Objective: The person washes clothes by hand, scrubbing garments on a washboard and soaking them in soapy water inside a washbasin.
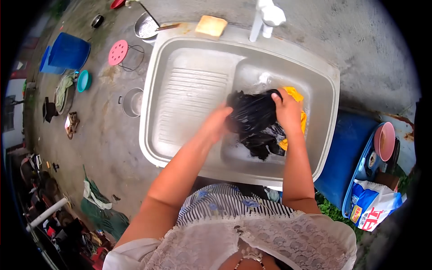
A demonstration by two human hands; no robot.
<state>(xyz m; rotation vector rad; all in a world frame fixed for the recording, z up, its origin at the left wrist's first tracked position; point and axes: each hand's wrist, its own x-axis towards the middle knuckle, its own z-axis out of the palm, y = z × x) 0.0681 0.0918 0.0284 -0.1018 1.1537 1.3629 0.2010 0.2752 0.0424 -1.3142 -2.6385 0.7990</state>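
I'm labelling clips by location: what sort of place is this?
Likely an outdoor yard's wash area: a sink with a ribbed washboard, a blue barrel beside it, and green plants below.

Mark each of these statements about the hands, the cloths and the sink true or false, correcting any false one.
1. The left hand and right hand both hold black cloth. True.
2. The yellow cloth lies on the ribbed section. False: it lies in the basin to the right.
3. The tap stands at the sink's far side. True.
4. The pink stool stands right of the sink. False: it stands to the left.
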